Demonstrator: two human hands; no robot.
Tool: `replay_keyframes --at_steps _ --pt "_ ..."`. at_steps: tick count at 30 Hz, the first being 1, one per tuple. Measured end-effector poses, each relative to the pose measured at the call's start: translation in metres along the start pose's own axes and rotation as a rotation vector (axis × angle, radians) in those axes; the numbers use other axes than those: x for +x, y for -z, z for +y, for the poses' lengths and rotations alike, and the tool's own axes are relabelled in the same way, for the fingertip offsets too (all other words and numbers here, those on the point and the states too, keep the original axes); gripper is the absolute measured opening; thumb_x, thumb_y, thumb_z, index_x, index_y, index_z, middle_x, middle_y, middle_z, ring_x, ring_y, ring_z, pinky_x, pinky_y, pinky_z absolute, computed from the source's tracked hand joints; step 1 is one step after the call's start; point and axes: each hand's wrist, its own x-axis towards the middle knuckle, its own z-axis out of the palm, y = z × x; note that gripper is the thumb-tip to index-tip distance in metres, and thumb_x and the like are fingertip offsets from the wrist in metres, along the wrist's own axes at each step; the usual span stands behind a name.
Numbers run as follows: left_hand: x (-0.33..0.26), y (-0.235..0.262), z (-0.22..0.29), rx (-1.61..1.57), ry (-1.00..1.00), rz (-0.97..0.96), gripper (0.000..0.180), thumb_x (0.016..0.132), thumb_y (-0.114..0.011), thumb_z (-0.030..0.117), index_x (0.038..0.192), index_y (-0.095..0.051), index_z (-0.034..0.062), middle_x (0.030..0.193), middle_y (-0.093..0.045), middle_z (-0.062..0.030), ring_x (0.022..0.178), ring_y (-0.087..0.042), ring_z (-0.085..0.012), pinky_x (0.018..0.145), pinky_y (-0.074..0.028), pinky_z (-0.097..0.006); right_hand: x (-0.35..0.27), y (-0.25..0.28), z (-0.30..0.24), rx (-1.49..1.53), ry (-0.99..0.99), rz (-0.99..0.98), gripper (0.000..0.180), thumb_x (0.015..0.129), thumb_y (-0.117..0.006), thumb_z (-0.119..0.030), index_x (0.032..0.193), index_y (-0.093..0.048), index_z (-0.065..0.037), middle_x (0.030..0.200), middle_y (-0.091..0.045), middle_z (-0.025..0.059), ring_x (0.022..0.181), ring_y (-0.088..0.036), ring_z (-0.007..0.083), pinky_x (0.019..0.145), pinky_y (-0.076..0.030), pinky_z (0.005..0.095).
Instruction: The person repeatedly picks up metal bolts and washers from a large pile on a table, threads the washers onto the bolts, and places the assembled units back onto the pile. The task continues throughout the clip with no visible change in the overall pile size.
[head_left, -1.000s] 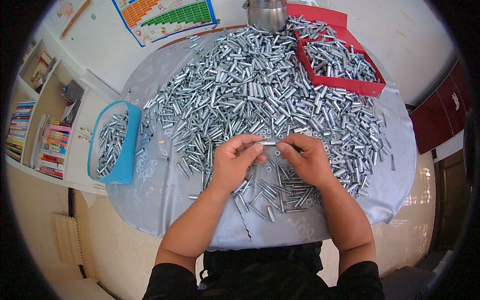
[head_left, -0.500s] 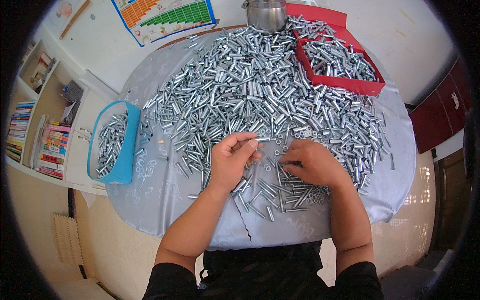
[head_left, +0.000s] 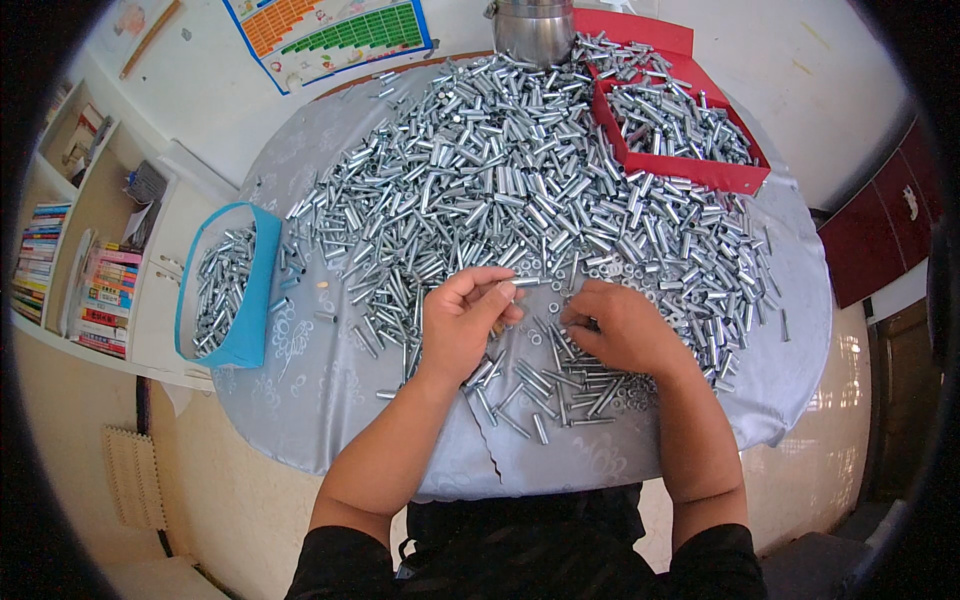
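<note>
Between the thumb and fingertips of my left hand (head_left: 458, 328) is a shiny metal sleeve (head_left: 530, 281), held nearly level and pointing right. My right hand (head_left: 628, 328) is just right of it, fingers curled and pinched together; whatever they hold is hidden or too small to name. Around and beyond the right fingers lie small washers and nuts (head_left: 608, 270). Thin bolts (head_left: 538, 378) are scattered on the cloth below and between both hands. Beyond the hands spreads a wide heap of metal sleeves (head_left: 480, 160).
A blue fabric bin (head_left: 262, 290) with sleeves in it stands at the left table edge. At the far right a red box (head_left: 690, 172) holds more metal parts, and a steel pot (head_left: 533, 32) stands behind the heap. Grey cloth (head_left: 350, 430) covers the round table.
My right hand has shifted very slightly, its fingertips bending a little differently near the washers. The left hand keeps the sleeve in nearly the same place.
</note>
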Motion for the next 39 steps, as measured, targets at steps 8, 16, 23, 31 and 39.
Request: replay_keyframes --at_steps 8,16,23,31,39 --pt "-0.001 -0.001 0.001 0.01 0.016 0.001 0.019 0.09 -0.062 0.006 0.107 -0.063 -0.0024 0.091 -0.07 -0.0121 0.072 -0.066 -0.0148 0.067 -0.054 -0.027 -0.001 0.0 0.0 0.019 0.016 -0.017 0.014 0.078 -0.064 -0.017 0.09 -0.068 -0.01 0.086 -0.059 0.0124 0.084 -0.061 0.0337 0.073 -0.049 0.0439" --pt "0.0 0.0 0.0 -0.034 0.021 -0.005 0.018 0.09 -0.062 0.006 0.107 -0.063 -0.0027 0.093 -0.07 -0.0123 0.073 -0.066 -0.0133 0.068 -0.054 -0.025 0.001 0.0 -0.002 0.02 0.041 0.001 0.011 0.077 -0.067 -0.012 0.087 -0.067 -0.006 0.082 -0.06 0.0111 0.079 -0.061 0.0288 0.069 -0.049 0.0393" --pt "-0.001 -0.002 0.002 -0.02 0.023 -0.012 0.019 0.09 -0.062 0.006 0.107 -0.064 -0.0023 0.092 -0.071 -0.0123 0.072 -0.067 -0.0141 0.064 -0.051 -0.025 0.008 -0.007 0.0 0.67 -0.265 0.302 0.008 0.087 -0.061 -0.006 0.091 -0.06 0.0 0.082 -0.066 0.0113 0.076 -0.065 0.0186 0.067 -0.051 0.0305" --pt "-0.002 -0.003 0.0 0.006 0.036 -0.05 0.019 0.09 -0.063 0.005 0.108 -0.063 -0.0026 0.095 -0.071 -0.0125 0.073 -0.066 -0.0139 0.067 -0.055 -0.026 0.012 -0.014 -0.009 0.92 -0.274 0.375 0.008 0.088 -0.062 -0.001 0.094 -0.059 0.004 0.086 -0.067 0.008 0.082 -0.066 0.0131 0.071 -0.052 0.0251" --pt "-0.002 -0.003 0.0 -0.005 0.018 -0.074 0.018 0.09 -0.062 0.004 0.107 -0.064 -0.0028 0.095 -0.071 -0.0127 0.073 -0.066 -0.0139 0.067 -0.056 -0.026 0.011 -0.015 -0.006 0.84 -0.257 0.318 0.01 0.086 -0.064 0.001 0.095 -0.061 0.004 0.09 -0.068 0.0081 0.082 -0.065 0.0122 0.075 -0.052 0.0266"
